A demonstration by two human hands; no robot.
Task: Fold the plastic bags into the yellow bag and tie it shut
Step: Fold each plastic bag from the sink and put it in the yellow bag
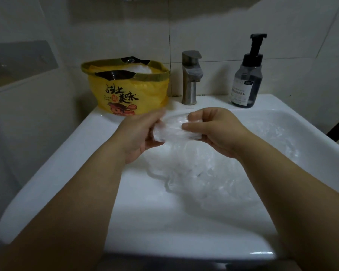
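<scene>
Left hand (143, 132): above the middle of the sink (67, 153), curled round one end of a small clear bag (172, 130). The fingertips are blurred, so the grip is probably a pinch.
Right hand (213, 130): above the sink, thumb and curled fingers pinching the bag's other end.
Yellow bag (125, 89): upright on the sink's back left corner, mouth open, white plastic inside.
Loose bags (213, 173): a crumpled clear heap in the sink's basin.
Done: some bags packed.
Left: fold this one, pack the heap, tie the yellow bag.

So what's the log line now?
left hand, right hand: hold clear bag over sink | yellow bag: open, beside faucet | step: folding
</scene>
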